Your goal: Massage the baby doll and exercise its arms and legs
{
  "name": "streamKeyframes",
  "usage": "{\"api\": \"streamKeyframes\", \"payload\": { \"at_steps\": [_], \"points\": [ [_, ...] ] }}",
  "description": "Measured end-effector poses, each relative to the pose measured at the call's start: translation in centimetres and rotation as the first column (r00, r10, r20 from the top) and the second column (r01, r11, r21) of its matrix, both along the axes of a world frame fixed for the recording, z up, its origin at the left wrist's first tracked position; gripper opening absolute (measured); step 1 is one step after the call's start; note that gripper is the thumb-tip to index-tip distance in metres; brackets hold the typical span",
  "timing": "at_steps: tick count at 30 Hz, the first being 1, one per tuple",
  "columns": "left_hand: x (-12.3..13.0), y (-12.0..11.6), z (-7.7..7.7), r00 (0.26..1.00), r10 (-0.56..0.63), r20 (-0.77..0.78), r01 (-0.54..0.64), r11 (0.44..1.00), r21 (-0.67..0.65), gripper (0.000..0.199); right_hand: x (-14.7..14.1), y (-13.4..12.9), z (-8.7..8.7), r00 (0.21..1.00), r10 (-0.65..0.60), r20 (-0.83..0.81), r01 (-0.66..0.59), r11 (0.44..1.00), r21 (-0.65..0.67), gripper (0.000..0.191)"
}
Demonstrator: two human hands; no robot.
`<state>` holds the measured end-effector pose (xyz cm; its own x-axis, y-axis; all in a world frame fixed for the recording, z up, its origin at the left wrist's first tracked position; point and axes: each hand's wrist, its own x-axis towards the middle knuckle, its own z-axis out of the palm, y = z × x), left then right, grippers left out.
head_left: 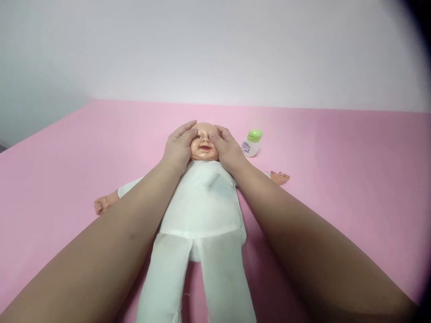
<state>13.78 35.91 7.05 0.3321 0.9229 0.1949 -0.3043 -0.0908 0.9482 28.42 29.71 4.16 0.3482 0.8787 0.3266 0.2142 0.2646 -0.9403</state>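
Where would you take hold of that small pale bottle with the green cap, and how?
I'd grip the small pale bottle with the rounded green cap by its body, below the cap, thumb and fingers on opposite sides. Coming from the right looks best: the right hand is close on its left. The bottle appears to stand cap up, leaving its body's sides exposed.

Bottle (255, 149): 1 label (247, 146) with small dark print and barcode-like block, too small to read.

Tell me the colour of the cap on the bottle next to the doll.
The cap is bright lime green, best seen in the head view.
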Motion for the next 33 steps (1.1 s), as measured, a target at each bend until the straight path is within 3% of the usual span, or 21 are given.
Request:
{"api": "streamKeyframes", "payload": {
  "at_steps": [12,33],
  "points": [
    [-0.30,-0.08,0.03,1.000,-0.006,-0.014,0.006,1.000,0.001,0.044,-0.47,-0.47,0.91,0.998,-0.042,-0.052,0.038,0.996,-0.075,0.056],
    [-0.07,-0.34,0.34,0.998,0.027,-0.065,-0.025,0.999,0.026,0.043,-0.46,-0.76,1.09,0.998,-0.023,-0.062,0.018,0.997,-0.075,0.054]
  ]
}}
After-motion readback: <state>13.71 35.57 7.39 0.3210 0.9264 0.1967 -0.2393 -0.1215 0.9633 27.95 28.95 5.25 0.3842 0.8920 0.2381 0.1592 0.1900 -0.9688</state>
